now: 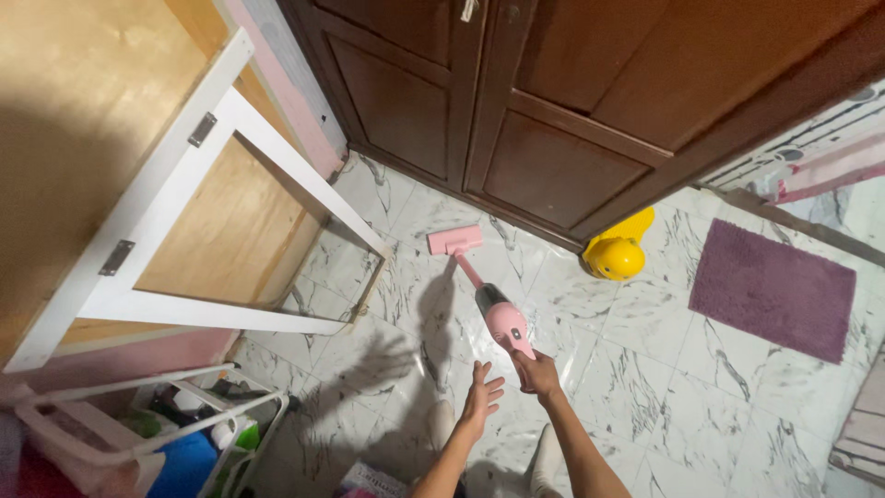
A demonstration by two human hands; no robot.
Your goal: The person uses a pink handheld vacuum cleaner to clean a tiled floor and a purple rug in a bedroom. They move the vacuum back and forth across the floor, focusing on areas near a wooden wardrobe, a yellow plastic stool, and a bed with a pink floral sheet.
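Observation:
A pink stick vacuum cleaner [502, 318] stretches over the white marble floor [645, 369], its flat head [454, 240] close to the dark wooden wardrobe doors [516, 111]. My right hand [536, 373] is shut on its handle. My left hand [482, 398] hovers just beside it with the fingers spread, holding nothing.
A white wooden frame with plywood panels [184, 212] leans at the left. Below it stands a white rack [157, 433] with coloured items. A yellow duck-shaped object [618, 254] sits by the wardrobe. A purple mat [772, 288] lies at the right.

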